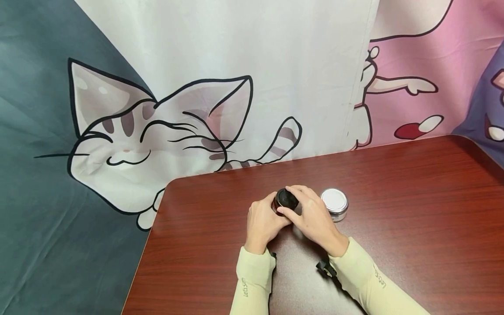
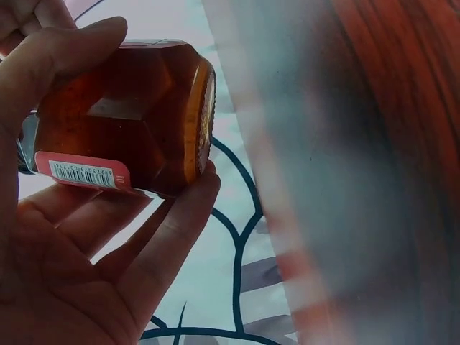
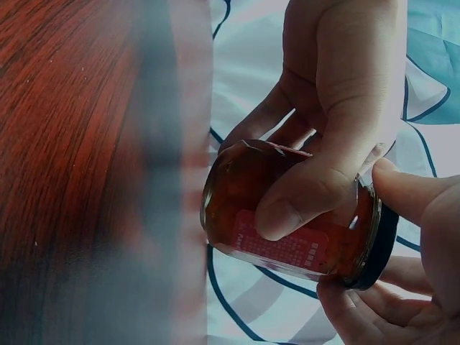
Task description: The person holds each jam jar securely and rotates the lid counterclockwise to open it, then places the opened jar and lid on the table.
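Note:
A glass jar (image 2: 122,118) with reddish-brown contents and a red barcode label (image 2: 83,171) is held by my left hand (image 1: 264,222). In the left wrist view its thumb lies along one side and fingers support the other side near the base. My right hand (image 1: 314,216) grips the jar's black lid (image 1: 287,198) from the right; the right wrist view has thumb and fingers on opposite sides of the lid (image 3: 382,248). The lid sits on the jar. In the head view, the hands cover most of the jar's body.
Just right of my right hand stands a round container (image 1: 334,201) with a white top and a clear or silvery side. The reddish-brown wooden table (image 1: 413,210) ends at the back against a cartoon-cat curtain (image 1: 189,113).

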Available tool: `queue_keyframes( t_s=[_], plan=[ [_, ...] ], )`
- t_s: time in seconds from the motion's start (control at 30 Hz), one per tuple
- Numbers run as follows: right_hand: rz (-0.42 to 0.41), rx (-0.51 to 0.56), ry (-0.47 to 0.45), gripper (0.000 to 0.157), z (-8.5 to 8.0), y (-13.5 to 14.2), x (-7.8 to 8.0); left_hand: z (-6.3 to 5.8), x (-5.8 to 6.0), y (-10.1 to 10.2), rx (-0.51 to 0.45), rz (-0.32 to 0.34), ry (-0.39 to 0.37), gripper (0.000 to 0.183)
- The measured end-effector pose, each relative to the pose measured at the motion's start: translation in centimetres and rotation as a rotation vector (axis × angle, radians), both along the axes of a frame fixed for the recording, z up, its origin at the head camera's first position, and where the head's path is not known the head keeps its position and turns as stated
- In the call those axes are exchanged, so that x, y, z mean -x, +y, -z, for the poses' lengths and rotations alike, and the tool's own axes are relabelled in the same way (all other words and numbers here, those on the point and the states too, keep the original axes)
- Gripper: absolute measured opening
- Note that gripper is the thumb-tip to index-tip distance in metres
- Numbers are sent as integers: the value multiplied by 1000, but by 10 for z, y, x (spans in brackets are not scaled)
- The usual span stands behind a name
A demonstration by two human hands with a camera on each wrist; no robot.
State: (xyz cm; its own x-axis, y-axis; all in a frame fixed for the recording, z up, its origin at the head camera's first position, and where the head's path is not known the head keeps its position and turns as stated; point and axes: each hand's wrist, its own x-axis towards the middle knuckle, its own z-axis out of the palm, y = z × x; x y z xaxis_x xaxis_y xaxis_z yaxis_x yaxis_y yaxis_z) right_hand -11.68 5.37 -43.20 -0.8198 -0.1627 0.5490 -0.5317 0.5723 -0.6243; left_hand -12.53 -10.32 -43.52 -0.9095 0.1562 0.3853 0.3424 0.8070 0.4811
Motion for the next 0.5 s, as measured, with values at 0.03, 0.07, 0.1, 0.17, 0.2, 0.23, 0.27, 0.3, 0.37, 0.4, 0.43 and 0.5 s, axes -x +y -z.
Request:
queue_keyframes(
  t_s=[0.03, 0.07, 0.1, 0.17, 0.2, 0.23, 0.27, 0.3, 0.37, 0.4, 0.43, 0.5],
  plan=[
    [-2, -1, 2, 57, 0, 0, 0, 0, 0, 0, 1, -1, 0, 32],
    [-4, -2, 4, 57, 0, 0, 0, 0, 0, 0, 2, -3, -3, 32],
    [-5, -4, 6, 57, 1, 0, 0, 0, 0, 0, 2, -4, -5, 32],
    [-7, -4, 11, 56, 1, 0, 0, 1, 0, 0, 2, -5, -10, 32],
    [-9, -4, 12, 56, 1, 0, 1, 0, 0, 0, 2, -5, -12, 32],
    [-10, -6, 14, 56, 1, 0, 1, 1, 0, 0, 3, -5, -14, 33],
    [-11, -8, 14, 55, 1, 0, 1, 0, 0, 0, 2, -6, -18, 34],
    [-13, -12, 14, 55, 1, 0, 1, 0, 0, 0, 3, -6, -20, 34],
    [-17, -19, 13, 55, 2, 1, 1, 1, 0, -1, 4, -8, -27, 35],
    [-19, -23, 12, 54, 2, 1, 1, 0, 0, -1, 5, -8, -30, 35],
    [-21, -27, 13, 54, 2, 1, 1, 0, 0, -1, 5, -9, -33, 35],
    [-25, -32, 13, 54, 3, 1, 2, 0, 0, -1, 4, -7, -36, 36]
  ],
)
